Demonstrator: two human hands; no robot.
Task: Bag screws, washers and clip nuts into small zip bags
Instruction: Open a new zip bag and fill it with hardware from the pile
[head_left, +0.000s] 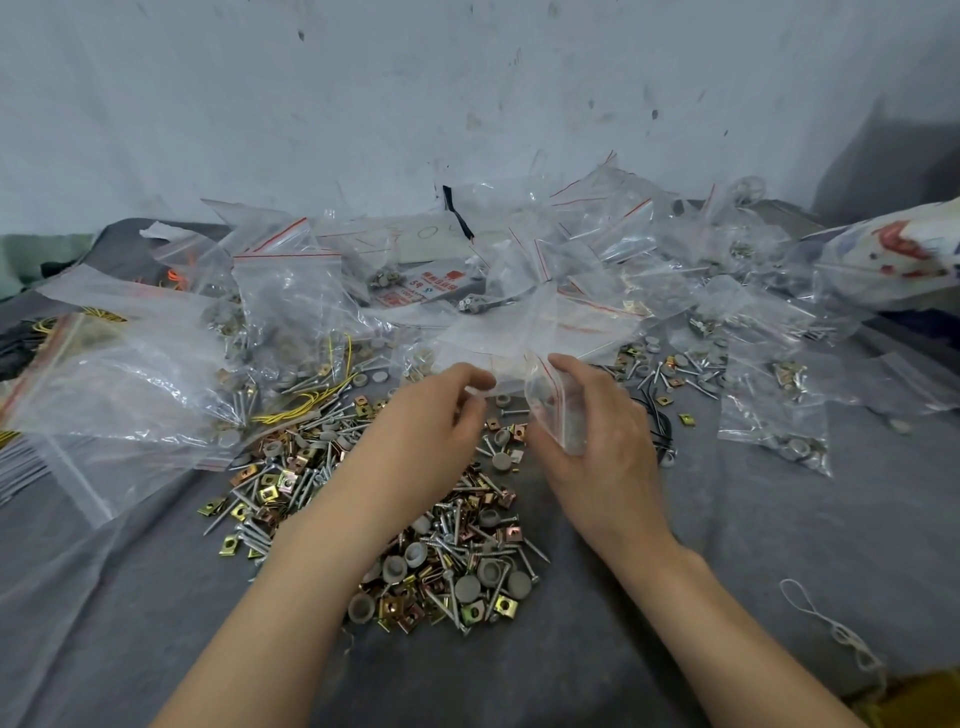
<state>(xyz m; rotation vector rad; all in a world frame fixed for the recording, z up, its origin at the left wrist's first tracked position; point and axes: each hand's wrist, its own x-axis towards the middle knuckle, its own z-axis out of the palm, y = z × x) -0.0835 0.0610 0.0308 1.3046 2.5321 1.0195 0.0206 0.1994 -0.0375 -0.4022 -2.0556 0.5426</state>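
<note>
A loose heap of screws, grey washers and brass clip nuts (447, 561) lies on the grey cloth (727, 545) in front of me. Above the heap, my right hand (597, 447) holds a small clear zip bag (550, 410) with a red seal line, thumb and fingers curled round it. My left hand (431, 421) pinches the edge of clear plastic (498, 358) from the stack of empty bags just beyond. The two hands are close together, almost touching.
Filled zip bags (774, 410) lie scattered to the right and back. Larger bags of parts (130, 384) with yellow wire lie at the left. A patterned bundle (893, 254) sits at the far right. A white string (831, 629) lies near right.
</note>
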